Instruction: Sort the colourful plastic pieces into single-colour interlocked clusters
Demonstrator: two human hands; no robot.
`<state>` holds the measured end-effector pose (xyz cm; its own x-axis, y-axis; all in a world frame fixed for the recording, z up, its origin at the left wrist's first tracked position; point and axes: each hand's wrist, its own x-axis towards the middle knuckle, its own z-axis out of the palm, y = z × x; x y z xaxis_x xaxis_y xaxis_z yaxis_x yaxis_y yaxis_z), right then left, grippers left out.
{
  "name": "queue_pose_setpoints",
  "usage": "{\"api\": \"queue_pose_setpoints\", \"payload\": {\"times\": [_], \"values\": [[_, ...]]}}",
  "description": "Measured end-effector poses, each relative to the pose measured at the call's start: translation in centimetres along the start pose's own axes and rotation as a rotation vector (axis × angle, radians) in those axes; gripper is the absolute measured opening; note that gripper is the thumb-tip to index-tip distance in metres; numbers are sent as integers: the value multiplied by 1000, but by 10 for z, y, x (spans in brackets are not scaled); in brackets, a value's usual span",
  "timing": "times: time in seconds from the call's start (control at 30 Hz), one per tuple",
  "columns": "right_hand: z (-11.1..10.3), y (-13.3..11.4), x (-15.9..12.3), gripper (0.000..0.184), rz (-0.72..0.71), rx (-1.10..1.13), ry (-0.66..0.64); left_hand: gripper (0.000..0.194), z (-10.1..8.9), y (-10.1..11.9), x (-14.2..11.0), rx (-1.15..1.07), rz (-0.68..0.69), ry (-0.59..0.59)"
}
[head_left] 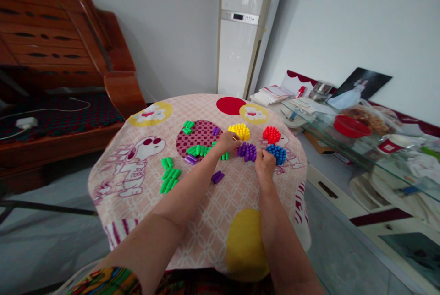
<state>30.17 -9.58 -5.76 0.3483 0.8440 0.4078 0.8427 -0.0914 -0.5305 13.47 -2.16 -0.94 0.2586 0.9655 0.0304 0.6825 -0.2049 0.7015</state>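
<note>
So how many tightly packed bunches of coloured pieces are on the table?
4: the yellow bunch beyond the left hand, the purple bunch between that hand and the right hand, the blue bunch right of that, and the red bunch beyond the blue. Hands may hide more.

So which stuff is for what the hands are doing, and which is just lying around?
Probably part of it, on the table:
yellow pieces and purple pieces, nearest the hands
blue pieces
red pieces
green pieces

Probably just lying around:
red bowl
photo
white plug on the bench
</note>
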Motion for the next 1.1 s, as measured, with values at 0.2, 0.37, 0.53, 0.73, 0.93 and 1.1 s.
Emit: {"api": "queue_pose_setpoints", "payload": {"times": [0.2, 0.37, 0.53, 0.73, 0.93, 1.1], "values": [[-1, -2, 0, 39, 2, -7, -4, 55, -4, -13, -13, -77, 81, -207], [-1, -2, 0, 39, 4, -6, 6, 62, 2, -11, -23, -77, 132, -201], [-1, -2, -1, 39, 3, -6, 7, 47, 9, -6, -30, 24, 201, -102], [0, -1, 0, 39, 0, 1, 10, 35, 2, -8, -26, -25, 176, -74], [-1, -2, 0, 39, 10, -2, -1, 27, 0, -10, -13, -19, 157, -1], [0, -1, 0, 41, 8, -3, 5, 39, 11, -7, -4, 11, 142, 23]]}}
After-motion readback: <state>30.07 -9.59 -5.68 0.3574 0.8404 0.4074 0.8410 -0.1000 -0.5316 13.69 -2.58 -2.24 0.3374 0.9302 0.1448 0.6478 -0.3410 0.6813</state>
